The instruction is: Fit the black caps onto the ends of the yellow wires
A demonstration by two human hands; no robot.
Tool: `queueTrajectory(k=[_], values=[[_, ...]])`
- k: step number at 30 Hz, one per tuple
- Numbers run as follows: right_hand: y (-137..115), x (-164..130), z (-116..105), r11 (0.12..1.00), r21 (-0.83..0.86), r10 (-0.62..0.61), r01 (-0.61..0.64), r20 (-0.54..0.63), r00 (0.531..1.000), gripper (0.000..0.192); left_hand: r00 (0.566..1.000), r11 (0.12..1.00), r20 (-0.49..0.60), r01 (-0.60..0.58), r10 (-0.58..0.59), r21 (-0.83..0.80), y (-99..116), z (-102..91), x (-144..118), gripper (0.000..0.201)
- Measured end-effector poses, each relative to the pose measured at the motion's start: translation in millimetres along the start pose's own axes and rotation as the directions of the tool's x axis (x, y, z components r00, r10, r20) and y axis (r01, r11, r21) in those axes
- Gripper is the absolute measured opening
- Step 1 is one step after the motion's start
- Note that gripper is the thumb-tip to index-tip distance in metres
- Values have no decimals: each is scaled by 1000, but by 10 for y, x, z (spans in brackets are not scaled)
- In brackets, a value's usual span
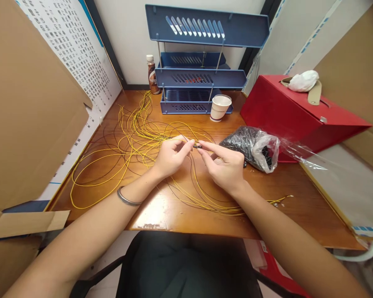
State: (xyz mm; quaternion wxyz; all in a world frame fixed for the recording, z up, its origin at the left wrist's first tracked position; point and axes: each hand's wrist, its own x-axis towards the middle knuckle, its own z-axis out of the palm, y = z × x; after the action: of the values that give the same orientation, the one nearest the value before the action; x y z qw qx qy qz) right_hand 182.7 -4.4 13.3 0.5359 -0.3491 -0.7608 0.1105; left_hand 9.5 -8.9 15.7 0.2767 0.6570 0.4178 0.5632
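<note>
Over the middle of the desk, my left hand point(173, 155) and my right hand point(224, 164) meet fingertip to fingertip. Between them is a small black part point(197, 146), pinched by the thumb and forefinger of each hand; its exact kind is too small to make out. A thin wire runs into the left pinch. Yellow and brown wires point(124, 155) lie in loose loops behind and left of my hands, and more pass beneath toward my right forearm. Beside my right hand rests a clear plastic bag point(247, 142) full of small black parts, its mouth open to the right.
A blue tiered desk rack point(202, 78) stands at the back with a brown bottle point(153, 76) and a paper cup point(220, 108) by it. The red box point(298, 111) sits at the right. Cardboard point(27, 103) walls the left side. The wooden desk's front edge point(186, 231) is near my lap.
</note>
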Motion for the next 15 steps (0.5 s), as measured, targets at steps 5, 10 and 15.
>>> queueTrajectory(k=[5,10,15], values=[[-10,6,-14,999,-15,48,-47,30,998,19,1000,999,14,8,-8,-49,1,-2,-7,51],[-17,5,-23,999,16,37,-38,51,998,20,999,998,46,24,-21,-59,-1,3,-11,40],[-65,14,-25,984,128,111,-123,93,989,20,1000,999,0,13,-13,-49,-37,17,-6,34]])
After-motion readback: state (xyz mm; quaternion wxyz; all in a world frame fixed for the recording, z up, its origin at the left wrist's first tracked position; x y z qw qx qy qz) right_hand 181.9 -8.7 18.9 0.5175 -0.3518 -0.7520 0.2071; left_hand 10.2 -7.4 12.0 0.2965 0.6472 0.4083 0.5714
